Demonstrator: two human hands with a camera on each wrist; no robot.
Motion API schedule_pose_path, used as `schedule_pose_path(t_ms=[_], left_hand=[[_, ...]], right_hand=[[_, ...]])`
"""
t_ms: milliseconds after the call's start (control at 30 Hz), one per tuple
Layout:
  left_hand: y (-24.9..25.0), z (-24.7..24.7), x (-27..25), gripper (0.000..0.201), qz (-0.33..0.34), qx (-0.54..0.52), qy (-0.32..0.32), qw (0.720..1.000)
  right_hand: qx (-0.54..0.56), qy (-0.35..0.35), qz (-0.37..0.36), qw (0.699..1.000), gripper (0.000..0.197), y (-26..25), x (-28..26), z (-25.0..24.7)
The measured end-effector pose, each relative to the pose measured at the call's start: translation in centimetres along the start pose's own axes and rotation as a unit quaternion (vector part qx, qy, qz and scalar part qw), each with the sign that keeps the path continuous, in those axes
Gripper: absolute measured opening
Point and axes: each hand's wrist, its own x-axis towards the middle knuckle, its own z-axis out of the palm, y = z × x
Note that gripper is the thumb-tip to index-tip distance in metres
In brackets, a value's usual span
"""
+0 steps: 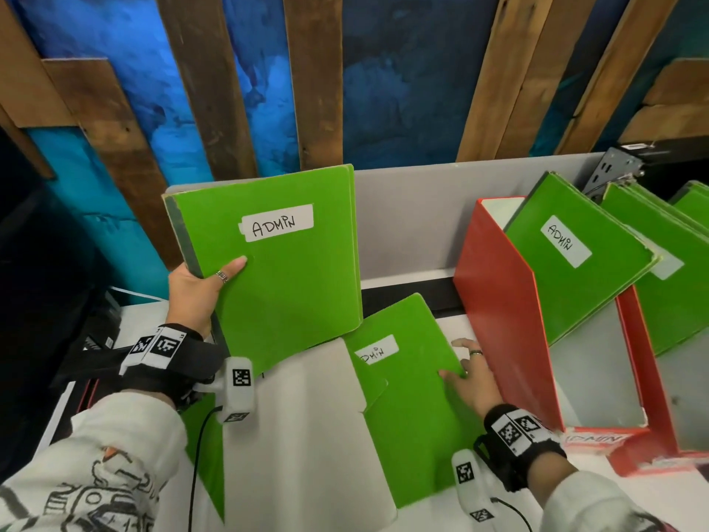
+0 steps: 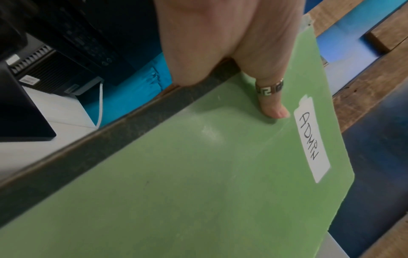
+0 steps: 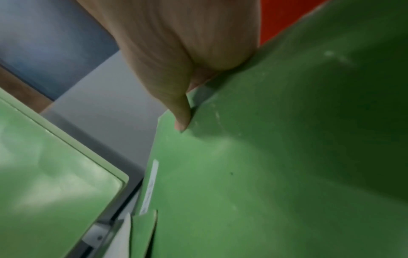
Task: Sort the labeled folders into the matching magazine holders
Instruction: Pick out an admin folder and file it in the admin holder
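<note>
**deskwatcher:** Behind the white desk point(image 1: 318, 435) it's all blue painted wall with brown wooden planks point(image 1: 314, 78) leaning across it. Left hand point(image 1: 199, 289) has a green folder point(image 1: 284, 270) up off the desk, nearly upright, thumb lying across the front cover and the other fingers wrapped behind the dark spine. White label point(image 1: 278, 223) on it reads ADMIN. Ring on that thumb too.

**fileclerk22:** and the right hand?

**deskwatcher:** Right hand point(image 1: 470, 374) is down on a second green folder point(image 1: 414, 408) lying on the desk, just left of the red magazine holder point(image 1: 502, 312). Thumb on top near the edge, fingers seem tucked under it, so it's pinching the edge. That label is partly covered by a white sheet, only "MIN" shows.

**fileclerk22:** anything in the holder already?

**deskwatcher:** Yep, another ADMIN folder point(image 1: 579, 255) leans tilted in the red one, and more green folders point(image 1: 671, 270) lean in the next holder to the right. Front of the red holder has an ADMIN tag, blurry though.
</note>
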Motion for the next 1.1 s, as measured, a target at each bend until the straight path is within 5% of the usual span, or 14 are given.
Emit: schedule_pose_path(t_ms=[133, 267, 567, 733, 933, 1100], left_hand=[[0.0, 0.6, 0.4, 0.021, 0.002, -0.015, 0.008, 1.0], [-0.1, 1.0, 0.6, 0.021, -0.001, -0.019, 0.007, 1.0], [-0.2, 1.2, 0.5, 0.021, -0.011, 0.001, -0.006, 1.0], [-0.2, 1.0, 0.6, 0.023, -0.025, -0.005, -0.019, 1.0], [-0.6, 1.0, 0.9, 0.022, -0.035, -0.001, 0.005, 0.999], [-1.1, 1.8, 0.9, 0.035, -0.036, 0.006, 0.055, 0.998]], right_hand=[[0.021, 0.07, -0.037, 0.997, 0.054, -1.3, 0.2, -2.5], [0.018, 0.073, -0.029, 0.997, 0.067, -1.7, 0.1, -3.6], [0.008, 0.076, -0.006, 0.997, 0.063, 0.0, -0.3, -3.3], [0.032, 0.127, -0.117, 0.984, 0.054, -2.9, -1.5, -4.5], [0.105, 0.219, -0.265, 0.933, 0.045, -7.9, -2.5, -7.0], [0.223, 0.185, -0.325, 0.9, 0.05, -11.4, -3.2, -7.8]])
